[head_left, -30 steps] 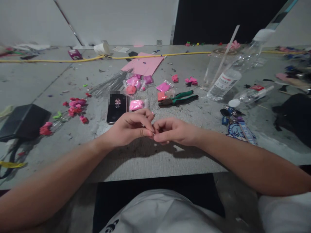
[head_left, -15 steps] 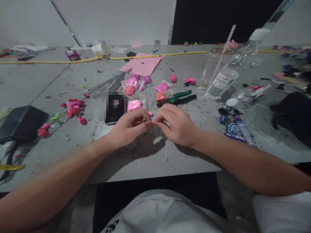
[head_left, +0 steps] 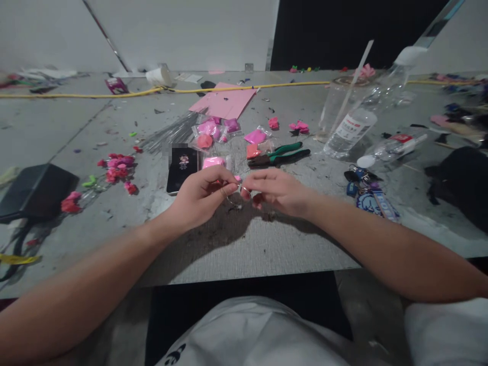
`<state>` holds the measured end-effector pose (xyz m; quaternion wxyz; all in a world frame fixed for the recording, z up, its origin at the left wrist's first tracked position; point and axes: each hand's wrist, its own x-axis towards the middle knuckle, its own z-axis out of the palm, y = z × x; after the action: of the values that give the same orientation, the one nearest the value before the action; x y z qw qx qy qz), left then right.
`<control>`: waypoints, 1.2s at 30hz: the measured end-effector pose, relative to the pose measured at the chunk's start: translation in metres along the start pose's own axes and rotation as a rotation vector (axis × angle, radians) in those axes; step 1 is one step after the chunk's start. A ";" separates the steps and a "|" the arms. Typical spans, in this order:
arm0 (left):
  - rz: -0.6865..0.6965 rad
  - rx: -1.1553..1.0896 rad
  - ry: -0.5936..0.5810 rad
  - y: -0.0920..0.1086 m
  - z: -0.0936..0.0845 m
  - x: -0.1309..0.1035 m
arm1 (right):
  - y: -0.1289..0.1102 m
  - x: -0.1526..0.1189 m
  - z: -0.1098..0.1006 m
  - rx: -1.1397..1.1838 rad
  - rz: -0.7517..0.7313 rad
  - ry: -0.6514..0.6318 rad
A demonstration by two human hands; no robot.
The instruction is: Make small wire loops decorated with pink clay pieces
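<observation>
Above the near part of the grey table, my left hand [head_left: 202, 197] pinches a thin silvery wire [head_left: 233, 204] between thumb and fingertips. The wire bends into small loops, one hanging under the fingertips and one reaching to the right. My right hand [head_left: 281, 193] is close beside it, fingers stretched and slightly apart, the fingertips at the wire's right loop; I cannot tell whether they touch it. Just beyond the hands lie green-handled pliers [head_left: 280, 155] and a small bag of pink clay [head_left: 214, 162]. A phone [head_left: 182, 170] lies left of that bag.
A bundle of straight wires [head_left: 168, 132], more clay bags and a pink sheet [head_left: 224, 100] lie farther back. Red-pink flowers [head_left: 118, 168] and a black adapter [head_left: 38, 192] are at left. Right stand a bottle [head_left: 353, 127] and cup; keychains [head_left: 375, 202] lie in front.
My right hand has loosened from a pinch against the left fingertips, its fingers now straighter and farther apart. The looped wire now shows between the hands. My left hand keeps its pinch.
</observation>
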<state>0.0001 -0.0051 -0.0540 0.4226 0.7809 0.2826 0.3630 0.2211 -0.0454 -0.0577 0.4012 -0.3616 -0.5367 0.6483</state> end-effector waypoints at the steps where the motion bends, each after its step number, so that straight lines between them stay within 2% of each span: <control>1: 0.041 0.026 0.006 0.000 -0.001 0.000 | 0.001 0.001 -0.001 0.051 0.028 -0.019; 5: 0.174 0.121 0.016 -0.002 -0.001 0.001 | 0.004 0.003 -0.004 0.042 -0.030 -0.085; 8: 0.180 0.178 0.035 -0.002 0.000 -0.001 | 0.005 0.002 -0.005 -0.090 -0.083 -0.087; 11: 0.107 0.182 0.068 0.000 0.001 -0.003 | 0.005 0.000 -0.004 -0.297 -0.173 -0.016; 16: -0.101 -0.008 0.027 0.005 0.005 -0.004 | 0.007 -0.005 -0.002 -0.896 -0.629 0.167; 19: -0.151 -0.105 -0.012 0.003 0.005 -0.002 | 0.009 -0.004 -0.001 -1.033 -0.724 0.223; 21: -0.135 -0.126 -0.020 0.000 0.005 0.000 | 0.009 -0.003 0.000 -0.948 -0.662 0.236; 23: -0.111 -0.145 -0.040 -0.004 0.004 0.002 | 0.007 -0.002 0.000 -0.753 -0.509 0.186; 26: -0.081 -0.194 -0.093 -0.007 0.003 0.003 | 0.004 -0.002 -0.001 -0.379 -0.223 0.000; 30: -0.037 -0.243 -0.152 -0.006 0.001 0.002 | 0.002 -0.004 -0.002 0.064 0.062 -0.207; 33: 0.015 -0.245 -0.131 -0.004 0.000 0.001 | -0.001 -0.007 -0.001 0.263 0.204 -0.281; 36: 0.066 -0.226 -0.130 -0.003 -0.001 0.000 | -0.004 -0.009 0.002 0.377 0.271 -0.307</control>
<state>-0.0006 -0.0029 -0.0565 0.5133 0.7589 0.1861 0.3549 0.2233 -0.0540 -0.0526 0.2849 -0.2467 -0.4078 0.8316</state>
